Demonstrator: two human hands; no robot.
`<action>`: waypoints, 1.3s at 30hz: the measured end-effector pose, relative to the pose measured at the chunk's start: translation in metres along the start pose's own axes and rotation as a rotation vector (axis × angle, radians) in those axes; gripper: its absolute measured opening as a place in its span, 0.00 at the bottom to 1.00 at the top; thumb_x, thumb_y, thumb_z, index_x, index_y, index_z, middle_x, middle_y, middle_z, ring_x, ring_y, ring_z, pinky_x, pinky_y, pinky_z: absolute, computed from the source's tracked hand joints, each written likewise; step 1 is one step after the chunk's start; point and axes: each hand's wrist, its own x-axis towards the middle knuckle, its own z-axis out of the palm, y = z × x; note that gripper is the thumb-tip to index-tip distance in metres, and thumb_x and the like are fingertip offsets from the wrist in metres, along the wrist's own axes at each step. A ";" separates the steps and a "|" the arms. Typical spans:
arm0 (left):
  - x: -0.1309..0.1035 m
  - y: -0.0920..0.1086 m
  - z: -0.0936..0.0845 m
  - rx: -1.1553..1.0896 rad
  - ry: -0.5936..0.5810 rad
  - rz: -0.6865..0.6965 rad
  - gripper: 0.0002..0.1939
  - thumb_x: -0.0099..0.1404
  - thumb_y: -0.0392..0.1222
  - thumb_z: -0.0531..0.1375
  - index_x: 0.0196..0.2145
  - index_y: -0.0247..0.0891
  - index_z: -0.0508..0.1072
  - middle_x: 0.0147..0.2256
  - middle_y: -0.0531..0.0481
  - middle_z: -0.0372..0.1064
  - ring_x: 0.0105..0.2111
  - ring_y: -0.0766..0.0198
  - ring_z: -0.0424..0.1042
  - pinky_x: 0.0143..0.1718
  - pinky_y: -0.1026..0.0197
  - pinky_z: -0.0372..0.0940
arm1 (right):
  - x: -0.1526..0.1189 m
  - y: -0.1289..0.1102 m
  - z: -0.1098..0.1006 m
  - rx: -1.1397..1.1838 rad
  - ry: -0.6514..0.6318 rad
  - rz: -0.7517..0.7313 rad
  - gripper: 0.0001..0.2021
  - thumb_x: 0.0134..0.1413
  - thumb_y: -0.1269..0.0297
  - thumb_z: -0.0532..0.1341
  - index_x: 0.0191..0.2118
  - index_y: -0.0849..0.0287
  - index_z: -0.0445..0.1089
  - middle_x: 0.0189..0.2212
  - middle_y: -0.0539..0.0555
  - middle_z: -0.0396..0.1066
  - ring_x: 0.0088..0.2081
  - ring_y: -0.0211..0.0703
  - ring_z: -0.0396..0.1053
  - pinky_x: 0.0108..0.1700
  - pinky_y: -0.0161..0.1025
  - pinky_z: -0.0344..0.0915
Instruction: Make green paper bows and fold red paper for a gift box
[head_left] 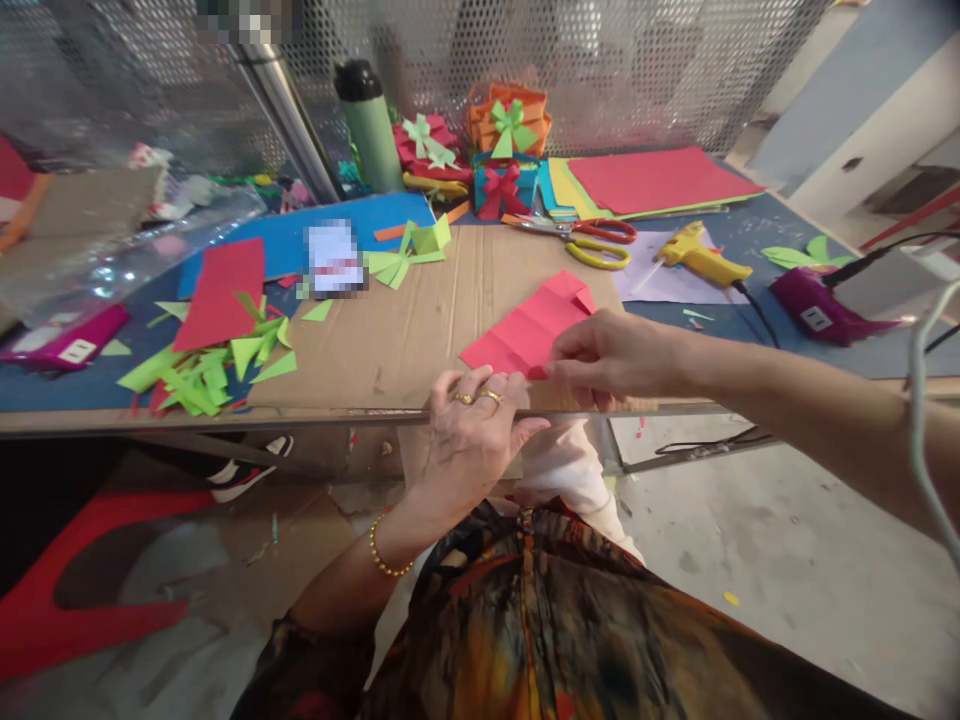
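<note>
A creased sheet of red paper [517,325] lies slantwise on brown cardboard [360,350] close to the table's front edge, its far corner folded up. My left hand [476,425], wearing two rings, presses bent fingers onto the near edge of the sheet and holds it there; its thumb points right. At the sheet's lower right edge my right hand [600,360] is closed in a pinch on the paper, its fingertips partly hidden.
Scissors [600,240] and a yellow glue gun [697,255] with a cord lie beyond my right hand. Green paper scraps [202,370], a phone [334,258] and a blue sheet [397,210] are left. Behind stand a green bottle [371,130] and small paper baskets [510,120].
</note>
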 end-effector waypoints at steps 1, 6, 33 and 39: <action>0.000 0.000 0.000 -0.002 -0.002 0.001 0.24 0.78 0.56 0.57 0.52 0.31 0.78 0.41 0.41 0.80 0.47 0.50 0.75 0.54 0.47 0.59 | -0.006 0.004 0.005 -0.115 0.137 -0.094 0.12 0.64 0.66 0.57 0.30 0.58 0.74 0.23 0.50 0.71 0.23 0.36 0.61 0.29 0.37 0.55; -0.001 0.002 -0.002 0.029 -0.022 -0.006 0.22 0.78 0.53 0.58 0.54 0.30 0.77 0.43 0.41 0.81 0.49 0.50 0.75 0.57 0.46 0.58 | -0.026 0.029 0.037 -0.538 0.428 -0.458 0.15 0.72 0.64 0.53 0.39 0.58 0.77 0.33 0.54 0.71 0.28 0.37 0.60 0.28 0.38 0.48; -0.015 0.017 -0.007 0.207 -0.022 -0.082 0.32 0.78 0.60 0.53 0.64 0.31 0.72 0.60 0.29 0.70 0.66 0.40 0.65 0.65 0.42 0.55 | -0.012 0.034 0.069 -0.738 0.724 -0.778 0.13 0.66 0.77 0.54 0.30 0.58 0.70 0.32 0.57 0.66 0.33 0.48 0.53 0.35 0.45 0.50; -0.007 0.010 0.002 0.162 -0.059 -0.025 0.29 0.75 0.62 0.57 0.61 0.38 0.75 0.53 0.36 0.76 0.63 0.42 0.68 0.66 0.42 0.53 | -0.014 0.032 0.073 -0.729 0.734 -0.753 0.13 0.69 0.74 0.55 0.32 0.58 0.71 0.32 0.57 0.67 0.33 0.49 0.54 0.35 0.45 0.51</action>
